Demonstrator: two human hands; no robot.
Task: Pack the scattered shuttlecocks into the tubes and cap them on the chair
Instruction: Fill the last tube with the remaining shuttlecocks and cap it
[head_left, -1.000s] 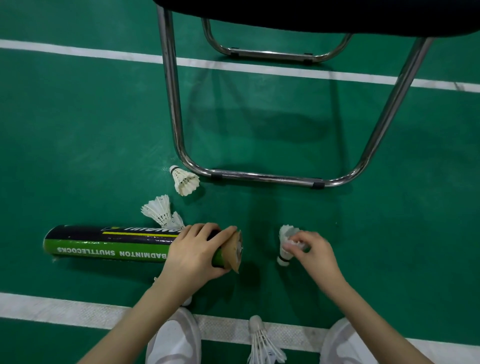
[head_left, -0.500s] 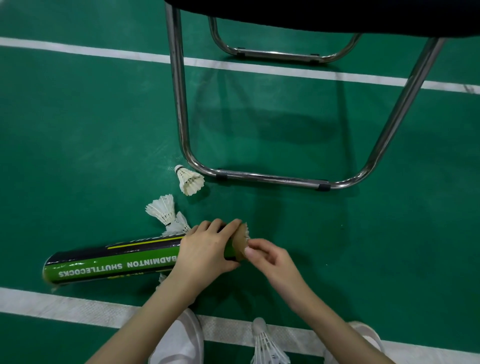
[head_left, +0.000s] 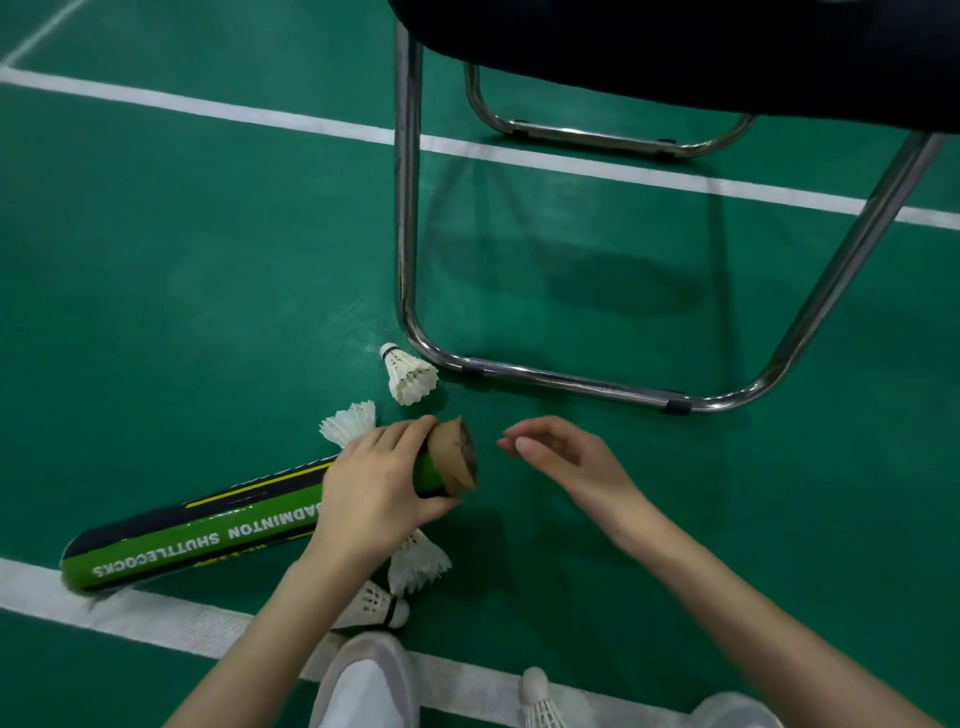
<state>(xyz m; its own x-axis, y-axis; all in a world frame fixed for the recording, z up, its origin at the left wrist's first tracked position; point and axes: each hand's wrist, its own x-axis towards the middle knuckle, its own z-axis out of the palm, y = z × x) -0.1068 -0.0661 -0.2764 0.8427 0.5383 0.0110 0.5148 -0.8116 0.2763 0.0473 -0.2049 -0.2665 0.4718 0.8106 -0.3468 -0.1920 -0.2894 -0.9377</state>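
A green and black shuttlecock tube (head_left: 208, 535) lies tilted over the court floor, its open brown mouth (head_left: 457, 457) pointing right. My left hand (head_left: 374, 493) grips the tube just behind the mouth. My right hand (head_left: 561, 457) hovers a little right of the mouth, fingers loosely curled, holding nothing. White shuttlecocks lie around: one (head_left: 408, 376) by the chair leg, one (head_left: 348, 423) behind my left hand, two below my left wrist (head_left: 421, 566) (head_left: 371, 608), and one (head_left: 537, 699) at the bottom edge.
A chair with a dark seat (head_left: 675, 57) and a chrome tube frame (head_left: 571, 382) stands just beyond the hands. White court lines (head_left: 156, 618) cross the green floor. My white shoes (head_left: 363, 686) are at the bottom.
My right hand picked up a shuttlecock, brought it to the tube mouth and has drawn back empty. The tube's mouth end has been raised and the tube tilted.
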